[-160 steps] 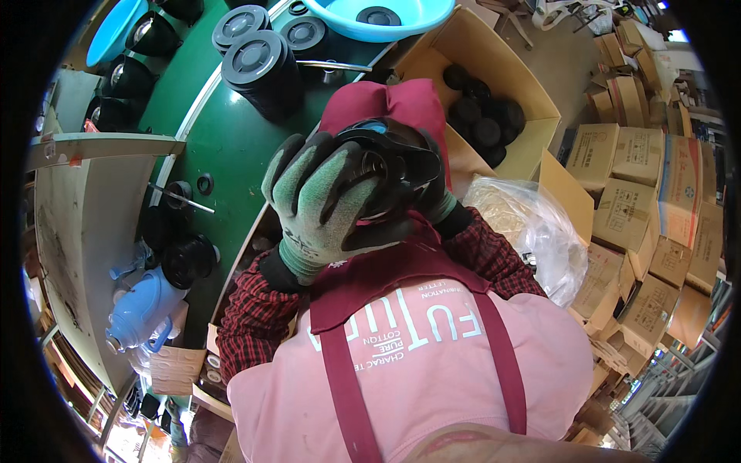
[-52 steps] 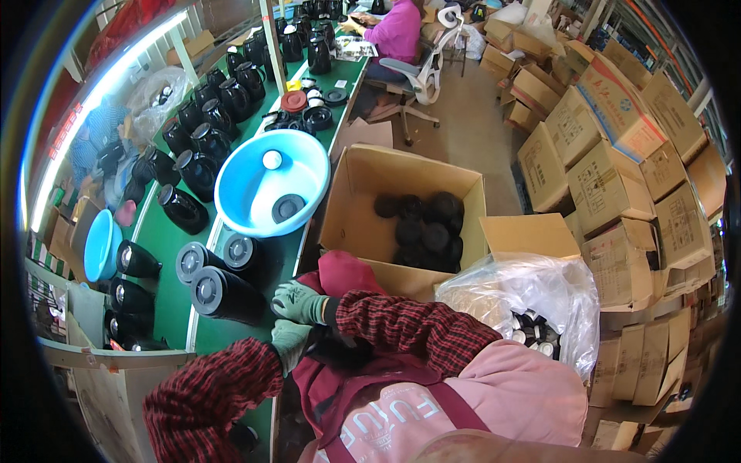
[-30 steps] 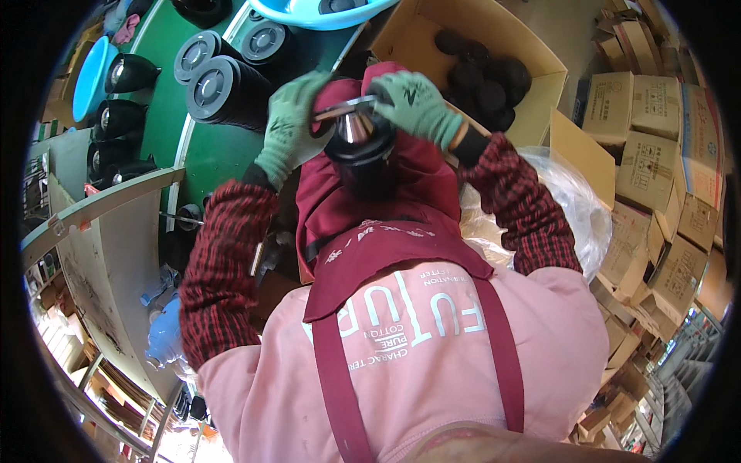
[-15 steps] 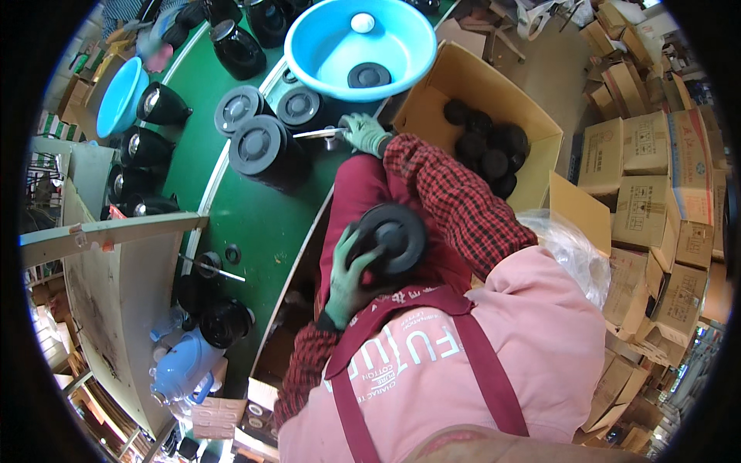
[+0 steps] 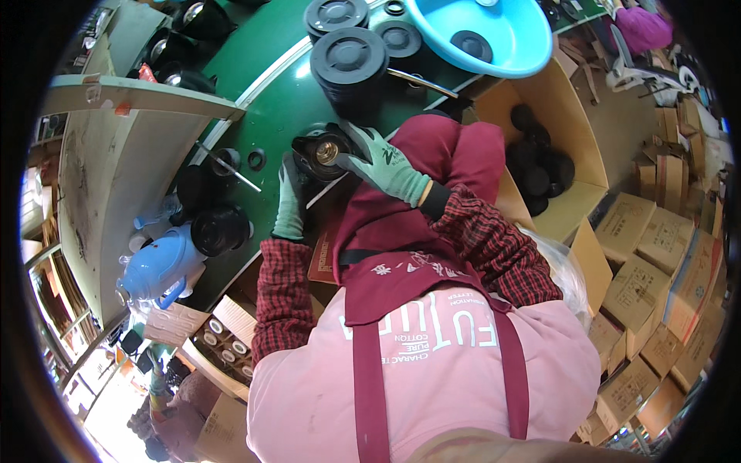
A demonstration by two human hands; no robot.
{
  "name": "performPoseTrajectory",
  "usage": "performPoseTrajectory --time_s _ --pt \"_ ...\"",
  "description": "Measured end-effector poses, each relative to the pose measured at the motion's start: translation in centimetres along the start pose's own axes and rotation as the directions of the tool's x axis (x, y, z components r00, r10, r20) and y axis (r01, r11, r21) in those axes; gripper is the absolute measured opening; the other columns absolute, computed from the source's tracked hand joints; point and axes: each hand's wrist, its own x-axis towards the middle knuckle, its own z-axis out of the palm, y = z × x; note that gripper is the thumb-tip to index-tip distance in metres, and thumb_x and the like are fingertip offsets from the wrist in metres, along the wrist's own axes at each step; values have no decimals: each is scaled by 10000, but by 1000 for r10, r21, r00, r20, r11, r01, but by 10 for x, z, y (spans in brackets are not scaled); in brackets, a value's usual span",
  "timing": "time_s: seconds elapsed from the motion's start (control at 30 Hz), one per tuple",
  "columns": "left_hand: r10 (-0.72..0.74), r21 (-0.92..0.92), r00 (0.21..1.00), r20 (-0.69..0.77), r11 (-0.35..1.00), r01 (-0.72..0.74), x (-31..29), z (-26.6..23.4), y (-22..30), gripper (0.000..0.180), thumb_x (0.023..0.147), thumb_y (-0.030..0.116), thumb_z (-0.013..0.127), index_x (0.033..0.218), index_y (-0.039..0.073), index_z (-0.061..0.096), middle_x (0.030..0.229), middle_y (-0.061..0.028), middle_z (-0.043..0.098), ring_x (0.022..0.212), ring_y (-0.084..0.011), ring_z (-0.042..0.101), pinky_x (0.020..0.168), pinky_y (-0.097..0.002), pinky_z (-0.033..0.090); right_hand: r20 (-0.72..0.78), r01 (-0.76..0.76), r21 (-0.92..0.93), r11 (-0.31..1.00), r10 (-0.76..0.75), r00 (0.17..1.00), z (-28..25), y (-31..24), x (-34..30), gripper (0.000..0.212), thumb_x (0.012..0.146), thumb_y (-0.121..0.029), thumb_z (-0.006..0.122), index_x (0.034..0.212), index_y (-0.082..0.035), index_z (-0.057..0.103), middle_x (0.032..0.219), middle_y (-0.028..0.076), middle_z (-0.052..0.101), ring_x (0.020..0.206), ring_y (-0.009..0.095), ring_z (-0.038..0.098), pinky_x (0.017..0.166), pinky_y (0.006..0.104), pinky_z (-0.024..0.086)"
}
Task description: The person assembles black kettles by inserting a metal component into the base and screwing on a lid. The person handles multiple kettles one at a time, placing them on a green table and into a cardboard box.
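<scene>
Maroon apron (image 5: 421,285) over the lap, then the green-gloved left hand (image 5: 289,202) and right hand (image 5: 386,166) — holding a black jug body (image 5: 309,150) between them, shiny metal mouth (image 5: 327,153) showing. It's over the near edge of the green surface (image 5: 266,108); can't tell if it's resting there. Further out — stacked black lids (image 5: 349,65), then a blue basin (image 5: 521,38).

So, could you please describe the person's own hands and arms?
The left hand and right hand wear light green gloves, dark grey in parts; the right has a dark marking. The sleeves are checked red and black, with a black cuff on the right.
</scene>
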Motion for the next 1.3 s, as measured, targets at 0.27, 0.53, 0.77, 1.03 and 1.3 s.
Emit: performPoseTrajectory --time_s 0.27,0.53,0.77,1.03,1.3 --pt "492 181 853 -174 867 -464 10 39 49 625 997 159 599 1547 2 348 1499 -157 463 1335 -253 470 1135 -388 373 561 -66 282 957 -108 821 -78 -18 29 470 986 -382 632 1271 -8 638 1214 212 670 1133 328 646 1012 372 487" --pt "508 -102 817 -272 829 -550 17 55 38 710 958 271 619 1555 7 340 1386 -197 539 1194 -287 566 1066 -444 450 -400 -445 -48 894 391 829 -308 140 143 657 941 -515 626 1380 -33 541 1232 230 655 1061 341 681 896 451 553" --pt "543 91 776 -320 833 -546 16 54 32 753 1004 455 561 1559 5 322 1455 -187 488 1243 -307 541 1069 -452 436 -607 -617 -531 581 247 755 -359 295 243 881 834 -561 694 1578 -251 338 1433 367 435 1177 484 566 1033 534 466" --pt "821 518 564 -83 519 -680 22 47 25 856 966 516 603 1577 38 241 1527 -268 372 1249 -394 539 1000 -522 494 -673 -688 -529 497 248 697 -336 341 254 922 711 -367 858 1433 -145 330 1307 272 460 1094 413 613 926 467 521" --pt "581 229 794 -180 810 -540 21 49 48 676 1011 385 556 1518 -21 370 1498 -225 432 1308 -348 512 1110 -500 414 -534 109 602 791 298 791 -263 137 127 637 798 -152 810 1308 -57 440 976 114 633 766 182 675 607 319 556"
